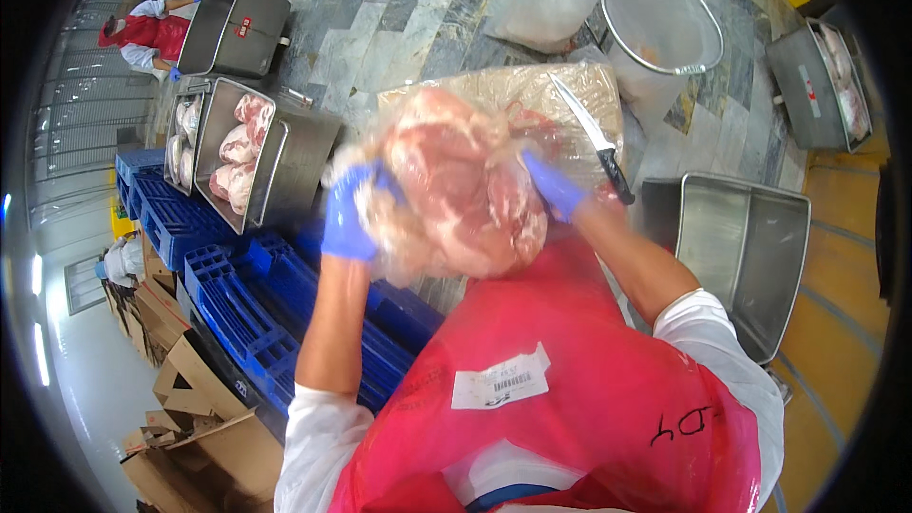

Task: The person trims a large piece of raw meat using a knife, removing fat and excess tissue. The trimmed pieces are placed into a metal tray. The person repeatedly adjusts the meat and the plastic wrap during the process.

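Note:
A large piece of raw pink meat (456, 180) is held up in front of my red apron, above a plastic-covered block (427, 85). Clear plastic film (380, 218) clings to its left side. My left hand (351, 214), in a blue glove, is closed on the meat's left edge and the film there. My right hand (553, 185), gloved in blue too, presses against the meat's right side; its fingertips are partly hidden and blurred. A knife (591, 133) with a black handle lies on the right part of the covered block, its blade pointing away from me.
At left, a metal bin (309, 171) holds several meat pieces beside blue pallets (256, 313). Cardboard (199, 465) lies lower left. An open metal tub (746, 256) stands at right. Hooped bag stands (660, 24) are beyond the block. Far left, a co-worker (147, 33) grips another bin (233, 28).

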Demonstrator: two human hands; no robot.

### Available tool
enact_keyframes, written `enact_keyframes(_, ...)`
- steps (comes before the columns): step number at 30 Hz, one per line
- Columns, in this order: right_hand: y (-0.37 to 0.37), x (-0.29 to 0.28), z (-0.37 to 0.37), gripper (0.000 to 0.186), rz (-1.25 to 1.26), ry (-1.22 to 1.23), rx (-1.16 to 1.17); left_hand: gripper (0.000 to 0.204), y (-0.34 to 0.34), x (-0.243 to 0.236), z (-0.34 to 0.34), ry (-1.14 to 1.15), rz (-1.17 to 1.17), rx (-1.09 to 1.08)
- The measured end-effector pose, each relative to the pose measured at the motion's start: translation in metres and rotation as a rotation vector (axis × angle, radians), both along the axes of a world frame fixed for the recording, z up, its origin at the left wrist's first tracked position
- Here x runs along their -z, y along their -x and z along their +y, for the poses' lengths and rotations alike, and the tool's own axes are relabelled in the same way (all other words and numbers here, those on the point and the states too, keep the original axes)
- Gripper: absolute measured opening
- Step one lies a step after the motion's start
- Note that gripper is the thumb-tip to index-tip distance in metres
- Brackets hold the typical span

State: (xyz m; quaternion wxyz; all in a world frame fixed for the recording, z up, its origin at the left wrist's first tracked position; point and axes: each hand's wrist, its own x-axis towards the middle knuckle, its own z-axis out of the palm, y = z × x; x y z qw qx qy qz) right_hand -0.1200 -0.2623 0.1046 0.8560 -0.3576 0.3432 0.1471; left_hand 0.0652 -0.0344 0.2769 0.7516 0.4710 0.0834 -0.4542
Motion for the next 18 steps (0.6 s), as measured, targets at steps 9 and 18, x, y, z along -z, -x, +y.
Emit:
enact_keyframes(9,-0.011,-0.076,-0.060,0.084,-0.332,1.127,-0.020,0.019,-0.048,0.045,-0.111,-0.484,-1.461,0.404)
enact_keyframes(18,0.019,-0.024,-0.135,0.081,-0.100,0.256,0.297,0.016,-0.031,0.137,0.171,-0.375,0.003,-0.458)
